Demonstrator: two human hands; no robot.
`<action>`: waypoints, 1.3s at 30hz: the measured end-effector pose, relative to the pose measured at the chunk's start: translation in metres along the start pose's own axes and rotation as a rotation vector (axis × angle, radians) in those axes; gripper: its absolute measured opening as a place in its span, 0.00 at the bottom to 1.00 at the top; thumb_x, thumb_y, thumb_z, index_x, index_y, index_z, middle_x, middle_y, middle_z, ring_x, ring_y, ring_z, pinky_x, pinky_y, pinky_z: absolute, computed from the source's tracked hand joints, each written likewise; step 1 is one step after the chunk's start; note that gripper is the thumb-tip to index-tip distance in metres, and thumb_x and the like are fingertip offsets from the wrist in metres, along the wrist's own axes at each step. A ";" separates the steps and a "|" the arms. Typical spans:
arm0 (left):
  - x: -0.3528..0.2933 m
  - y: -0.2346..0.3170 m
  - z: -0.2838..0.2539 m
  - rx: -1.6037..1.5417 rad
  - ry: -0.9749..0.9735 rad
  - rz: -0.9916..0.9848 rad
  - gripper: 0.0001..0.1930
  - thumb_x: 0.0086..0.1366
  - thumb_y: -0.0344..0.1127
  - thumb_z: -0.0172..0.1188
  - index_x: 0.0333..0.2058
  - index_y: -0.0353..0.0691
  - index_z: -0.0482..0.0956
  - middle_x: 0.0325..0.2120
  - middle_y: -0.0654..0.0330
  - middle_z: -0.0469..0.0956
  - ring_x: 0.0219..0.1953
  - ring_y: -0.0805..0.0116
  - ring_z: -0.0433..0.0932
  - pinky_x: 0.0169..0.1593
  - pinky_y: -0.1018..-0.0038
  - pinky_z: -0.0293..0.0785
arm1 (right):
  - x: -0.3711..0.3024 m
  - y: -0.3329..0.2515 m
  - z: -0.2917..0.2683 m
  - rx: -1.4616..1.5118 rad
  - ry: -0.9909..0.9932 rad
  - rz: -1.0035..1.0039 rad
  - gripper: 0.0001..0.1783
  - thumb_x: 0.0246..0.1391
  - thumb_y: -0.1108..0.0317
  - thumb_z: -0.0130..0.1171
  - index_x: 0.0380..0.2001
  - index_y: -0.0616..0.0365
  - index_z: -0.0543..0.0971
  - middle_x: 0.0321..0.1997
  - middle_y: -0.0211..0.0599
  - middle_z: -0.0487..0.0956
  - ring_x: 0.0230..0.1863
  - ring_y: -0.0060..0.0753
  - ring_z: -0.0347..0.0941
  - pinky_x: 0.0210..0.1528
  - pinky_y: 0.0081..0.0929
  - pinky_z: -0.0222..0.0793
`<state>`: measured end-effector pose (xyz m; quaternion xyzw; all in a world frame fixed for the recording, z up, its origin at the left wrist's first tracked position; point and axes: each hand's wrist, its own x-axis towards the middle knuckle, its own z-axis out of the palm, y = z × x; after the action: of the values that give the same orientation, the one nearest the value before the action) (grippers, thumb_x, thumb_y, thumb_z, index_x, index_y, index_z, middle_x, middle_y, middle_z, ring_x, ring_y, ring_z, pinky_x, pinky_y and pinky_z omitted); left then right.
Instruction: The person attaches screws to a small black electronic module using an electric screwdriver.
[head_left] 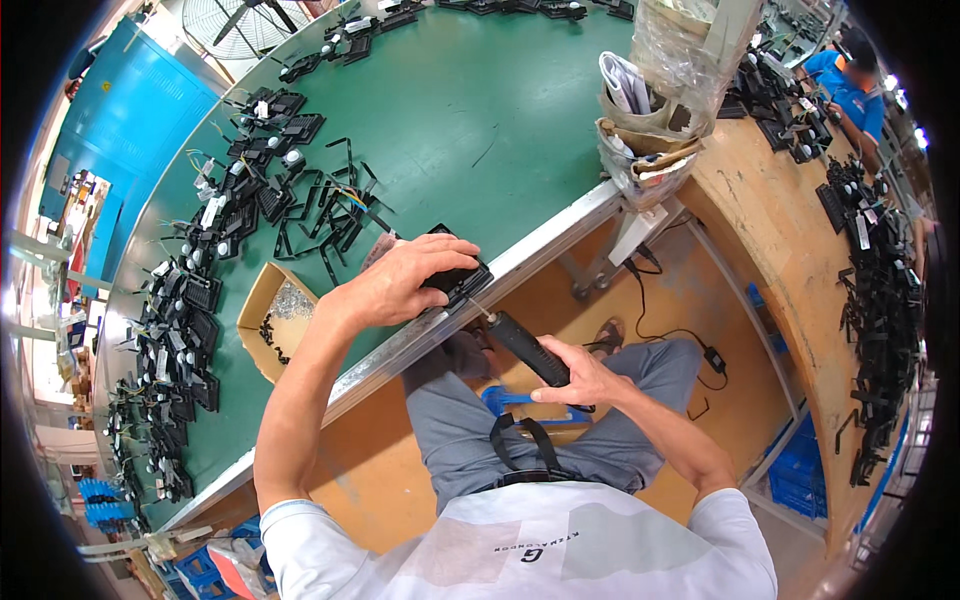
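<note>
Sitting at a green table (pixel 440 120), curling the left hand (pixel 400 282) over a black part (pixel 474 284) and holding it at the table's metal edge (pixel 560 229). Gripping a black electric screwdriver (pixel 524 345) in the right hand (pixel 588 375), pointing its shaft (pixel 481 308) at the part's near side.

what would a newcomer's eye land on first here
Probably the black power screwdriver in the right hand, its shaft pointing at the black part under the left hand, at the table's near edge. Next, the long row of black units along the left of the green table.
</note>
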<state>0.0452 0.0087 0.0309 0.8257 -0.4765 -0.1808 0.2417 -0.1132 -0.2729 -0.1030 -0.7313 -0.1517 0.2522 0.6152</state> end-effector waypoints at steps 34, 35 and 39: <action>-0.010 -0.010 0.011 -0.097 0.180 -0.064 0.15 0.50 0.24 0.70 0.39 0.32 0.83 0.54 0.48 0.80 0.65 0.49 0.70 0.65 0.59 0.71 | -0.024 -0.121 0.009 0.385 -0.106 0.400 0.26 0.59 0.66 0.68 0.51 0.61 0.63 0.25 0.27 0.67 0.17 0.22 0.71 0.18 0.24 0.67; -0.010 -0.010 0.012 -0.101 0.184 -0.064 0.15 0.50 0.24 0.70 0.39 0.32 0.83 0.54 0.48 0.80 0.65 0.49 0.70 0.65 0.59 0.71 | -0.023 -0.122 0.009 0.380 -0.103 0.403 0.25 0.59 0.66 0.67 0.50 0.61 0.63 0.25 0.27 0.67 0.17 0.22 0.71 0.18 0.24 0.67; -0.011 -0.010 0.016 -0.113 0.177 -0.068 0.15 0.49 0.23 0.71 0.38 0.33 0.84 0.55 0.50 0.80 0.66 0.50 0.70 0.66 0.57 0.70 | -0.024 -0.121 0.012 0.344 -0.101 0.417 0.26 0.59 0.67 0.67 0.51 0.61 0.63 0.25 0.28 0.69 0.17 0.21 0.71 0.18 0.23 0.68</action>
<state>0.0388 0.0191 0.0125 0.8392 -0.4142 -0.1418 0.3226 -0.1291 -0.2522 0.0183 -0.6182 0.0167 0.4318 0.6566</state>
